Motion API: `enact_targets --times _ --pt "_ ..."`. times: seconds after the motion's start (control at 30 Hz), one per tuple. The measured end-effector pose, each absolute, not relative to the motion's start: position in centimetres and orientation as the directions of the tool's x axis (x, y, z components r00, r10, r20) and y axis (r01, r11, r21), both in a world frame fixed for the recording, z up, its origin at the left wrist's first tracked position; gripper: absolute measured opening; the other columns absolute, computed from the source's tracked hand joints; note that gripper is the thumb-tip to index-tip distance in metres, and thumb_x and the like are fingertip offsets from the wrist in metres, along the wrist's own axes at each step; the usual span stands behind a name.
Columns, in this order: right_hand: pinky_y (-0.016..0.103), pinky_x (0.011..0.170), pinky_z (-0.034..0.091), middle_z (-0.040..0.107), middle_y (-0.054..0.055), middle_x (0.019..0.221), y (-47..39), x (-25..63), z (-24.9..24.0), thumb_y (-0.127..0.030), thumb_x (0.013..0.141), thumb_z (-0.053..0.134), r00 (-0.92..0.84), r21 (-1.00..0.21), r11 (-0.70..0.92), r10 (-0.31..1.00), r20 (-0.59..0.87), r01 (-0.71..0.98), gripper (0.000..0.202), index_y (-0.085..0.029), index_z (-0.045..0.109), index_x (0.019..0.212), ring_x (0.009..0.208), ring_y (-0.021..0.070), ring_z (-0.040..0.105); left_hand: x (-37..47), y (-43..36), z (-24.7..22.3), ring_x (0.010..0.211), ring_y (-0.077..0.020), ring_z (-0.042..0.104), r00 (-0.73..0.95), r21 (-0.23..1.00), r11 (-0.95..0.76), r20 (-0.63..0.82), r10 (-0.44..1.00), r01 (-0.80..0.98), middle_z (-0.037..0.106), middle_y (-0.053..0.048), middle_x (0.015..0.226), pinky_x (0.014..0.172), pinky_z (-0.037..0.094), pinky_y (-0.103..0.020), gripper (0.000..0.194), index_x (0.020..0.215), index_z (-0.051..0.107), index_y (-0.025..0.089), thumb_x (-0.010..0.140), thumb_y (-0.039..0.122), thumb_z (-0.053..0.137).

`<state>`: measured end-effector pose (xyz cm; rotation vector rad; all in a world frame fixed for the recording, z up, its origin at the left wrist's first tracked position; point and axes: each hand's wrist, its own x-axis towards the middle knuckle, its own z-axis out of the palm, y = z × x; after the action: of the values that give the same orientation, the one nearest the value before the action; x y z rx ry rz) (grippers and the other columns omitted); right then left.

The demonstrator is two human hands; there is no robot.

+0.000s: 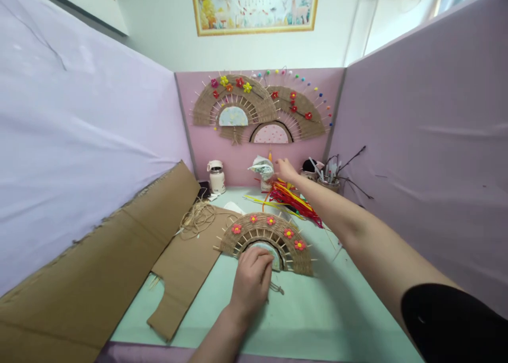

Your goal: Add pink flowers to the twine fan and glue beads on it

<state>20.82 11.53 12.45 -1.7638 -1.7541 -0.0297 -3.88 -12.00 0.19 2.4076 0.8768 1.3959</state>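
A woven twine fan (261, 226) with red flowers and a pale half-round centre lies on the mint-green table (317, 320). My left hand (254, 273) rests over the lower edge of its centre, fingers bent together; what they hold, if anything, is hidden. My right hand (286, 170) is stretched to the back of the table, just right of a white container (264, 170) with crumpled pale cloth or paper on top. Its fingers look partly spread, and no object shows in them. Below that hand lies a bundle of red, orange and yellow pipe cleaners (296, 200).
Brown cardboard (190, 270) lies at the left with coiled twine (197, 218). A taller cardboard piece (99, 257) leans on the left wall. Behind stand a white bottle (216, 177) and a jar of twigs (328, 182). Finished fans (234, 93) hang on the pink back panel.
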Motion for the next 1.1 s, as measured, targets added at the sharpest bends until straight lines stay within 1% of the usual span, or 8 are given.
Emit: enact_targets --times 0.17,0.33,0.4,0.5,0.63,0.83,0.97,1.1 --pt "0.04 0.09 0.044 0.049 0.016 0.124 16.1 19.7 11.6 -0.026 0.06 0.082 0.08 -0.276 0.021 0.933 0.352 0.961 0.072 -0.018 0.052 0.125 0.108 0.0317 0.056 -4.0 -12.3 0.2 0.091 -0.0199 0.06 0.325 0.454 -0.822 0.764 0.557 0.344 0.065 -0.009 0.092 0.081 0.049 -0.036 0.019 0.096 0.064 0.017 0.086 0.01 0.05" --pt "0.041 0.087 0.05 0.055 0.01 0.123 18.6 19.5 10.7 -0.033 0.088 0.06 0.039 -0.149 0.01 0.944 0.327 0.989 0.036 -0.019 0.055 0.121 0.104 0.0218 0.059 -4.2 -12.4 0.2 0.089 -0.0191 0.058 0.308 0.467 -0.832 0.777 0.548 0.3 0.064 -0.009 0.09 0.079 0.05 -0.035 0.019 0.095 0.063 0.016 0.084 0.007 0.05" --pt "0.042 0.085 0.052 0.057 0.009 0.122 19.0 19.5 10.6 -0.034 0.092 0.054 0.024 -0.11 0.014 0.94 0.341 0.994 0.033 -0.018 0.055 0.121 0.102 0.02 0.06 -4.2 -12.3 0.2 0.088 -0.0192 0.059 0.3 0.478 -0.832 0.779 0.55 0.283 0.063 -0.009 0.09 0.078 0.05 -0.034 0.019 0.095 0.062 0.016 0.084 0.006 0.051" --pt "0.04 0.085 0.051 0.059 0.009 0.118 18.9 19.7 11.1 -0.033 0.091 0.056 0.002 -0.065 0.026 0.919 0.395 0.998 0.032 -0.016 0.057 0.118 0.101 0.0205 0.06 -4.2 -12.4 0.3 0.088 -0.0194 0.059 0.295 0.497 -0.827 0.775 0.559 0.262 0.063 -0.009 0.089 0.078 0.05 -0.034 0.019 0.095 0.062 0.017 0.084 0.006 0.05" --pt "0.032 0.085 0.044 0.06 0.014 0.111 17.7 20.5 13.1 -0.018 0.09 0.047 0.009 -0.036 0.013 0.844 0.536 0.999 0.023 -0.012 0.062 0.106 0.102 0.0227 0.055 -4.0 -12.5 0.4 0.089 -0.0194 0.058 0.313 0.516 -0.819 0.758 0.572 0.248 0.063 -0.009 0.089 0.079 0.05 -0.034 0.019 0.094 0.062 0.017 0.084 0.006 0.05" --pt "0.034 0.084 0.039 0.051 0.017 0.125 14.3 24.2 15.4 -0.023 0.091 0.038 0.097 -0.03 -0.103 0.741 0.664 0.994 0.034 -0.013 0.053 0.12 0.113 0.0281 0.047 -3.8 -12.5 0.3 0.089 -0.0186 0.058 0.332 0.527 -0.814 0.744 0.581 0.245 0.064 -0.008 0.09 0.079 0.049 -0.034 0.018 0.094 0.062 0.016 0.085 0.007 0.05" --pt "0.033 0.081 0.041 0.055 0.016 0.124 12.0 26.9 13.5 -0.029 0.088 0.045 0.131 0.012 -0.165 0.825 0.549 0.986 0.036 -0.016 0.057 0.119 0.109 0.0277 0.052 -3.7 -12.3 0.1 0.089 -0.0182 0.058 0.342 0.545 -0.797 0.719 0.604 0.26 0.064 -0.008 0.091 0.08 0.049 -0.034 0.018 0.094 0.063 0.017 0.086 0.008 0.05" --pt "0.031 0.074 0.045 0.067 0.015 0.097 11.7 27.5 10.7 -0.034 0.076 0.065 0.15 0.011 -0.163 0.929 0.338 0.986 0.028 -0.014 0.07 0.095 0.092 0.0265 0.062 -3.7 -12.3 0.1 0.088 -0.0181 0.058 0.348 0.557 -0.785 0.704 0.619 0.27 0.065 -0.008 0.09 0.08 0.049 -0.034 0.017 0.093 0.063 0.017 0.086 0.01 0.05"
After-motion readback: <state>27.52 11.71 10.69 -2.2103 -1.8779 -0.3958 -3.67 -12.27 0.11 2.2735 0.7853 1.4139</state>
